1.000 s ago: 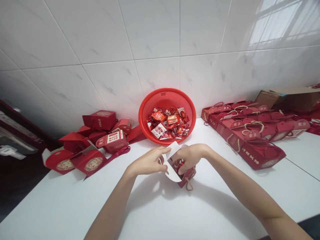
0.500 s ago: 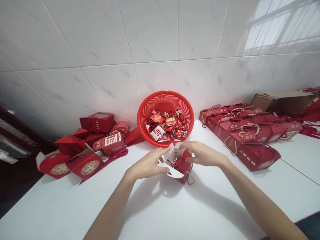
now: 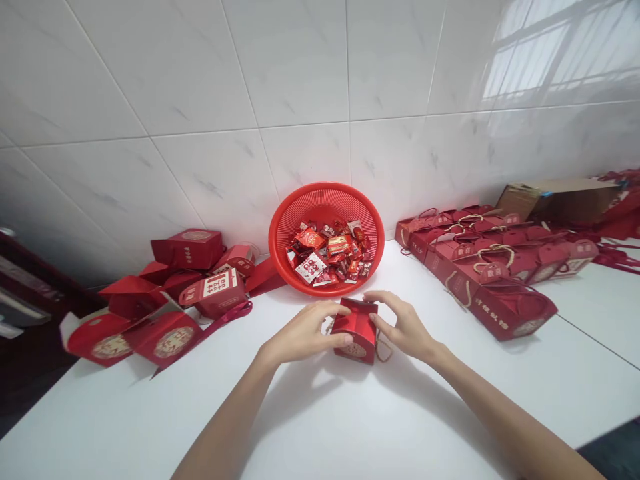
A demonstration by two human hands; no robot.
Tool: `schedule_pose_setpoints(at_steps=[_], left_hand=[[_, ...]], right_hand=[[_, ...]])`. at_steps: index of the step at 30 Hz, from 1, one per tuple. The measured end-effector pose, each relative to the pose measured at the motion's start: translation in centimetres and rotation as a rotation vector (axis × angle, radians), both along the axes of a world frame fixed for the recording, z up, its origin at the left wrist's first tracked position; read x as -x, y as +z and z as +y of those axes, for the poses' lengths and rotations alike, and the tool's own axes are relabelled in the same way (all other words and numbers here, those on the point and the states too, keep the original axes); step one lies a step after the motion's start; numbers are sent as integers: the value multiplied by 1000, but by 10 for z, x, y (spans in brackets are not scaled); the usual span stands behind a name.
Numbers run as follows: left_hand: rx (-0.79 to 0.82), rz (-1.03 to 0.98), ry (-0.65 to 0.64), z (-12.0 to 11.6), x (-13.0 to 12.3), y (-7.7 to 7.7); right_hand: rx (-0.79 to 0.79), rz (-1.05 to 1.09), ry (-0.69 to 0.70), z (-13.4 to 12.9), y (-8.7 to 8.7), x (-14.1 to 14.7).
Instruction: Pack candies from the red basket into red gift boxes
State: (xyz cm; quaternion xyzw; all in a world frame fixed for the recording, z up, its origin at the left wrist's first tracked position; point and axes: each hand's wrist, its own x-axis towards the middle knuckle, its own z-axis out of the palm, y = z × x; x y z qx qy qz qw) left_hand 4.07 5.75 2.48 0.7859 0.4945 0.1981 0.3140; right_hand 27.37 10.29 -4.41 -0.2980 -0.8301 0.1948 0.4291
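Note:
A small red box (image 3: 356, 333) with a gold round print stands on the white table, its flaps folded down over the top. My left hand (image 3: 307, 332) grips its left side, thumb on the front flap and fingers at the upper left. On the other side, my right hand (image 3: 403, 328) has its fingers on the right edge and back of the lid. A beige cord loop (image 3: 384, 349) hangs at the box's right side. Just behind is a red plastic basket (image 3: 280, 257) holding several wrapped sweets (image 3: 337, 245).
Several red boxes (image 3: 213, 293) lie heaped on the left, with a purple ribbon (image 3: 227, 320). Rows of closed red boxes with cords (image 3: 493, 310) stand on the right, before a cardboard box (image 3: 575, 187). A tiled wall (image 3: 305, 153) rises behind.
The box's raised white-lined flaps are now folded down, hiding the sweets inside. Both hands have followed the flaps down onto the box. The view has shifted slightly.

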Motion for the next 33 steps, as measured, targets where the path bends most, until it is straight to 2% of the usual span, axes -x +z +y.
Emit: schedule_pose_setpoints(at_steps=[6,10,14,17,21,24,29,33], left_hand=[[-59,-72,223,9,-9,-23],[-27,-117,155,14,-9,-31],[30,-145,64,19,-6,-31],[67,-161,52,21,-5,-31],[66,-143,68,23,-3,-34],[66,-145,82,25,-2,-37],[52,-119,144,25,-1,-38],[41,-100,178,23,-4,-37]], right_hand=[[60,152,54,-9,-6,4],[190,245,39,-11,-11,4],[348,347,-106,-5,-14,-1],[515,298,-182,3,-16,-7],[788,129,-47,10,-18,-12],[863,105,44,10,-19,-14],[989,204,212,11,-12,-18],[1068,351,292,10,8,-22]])
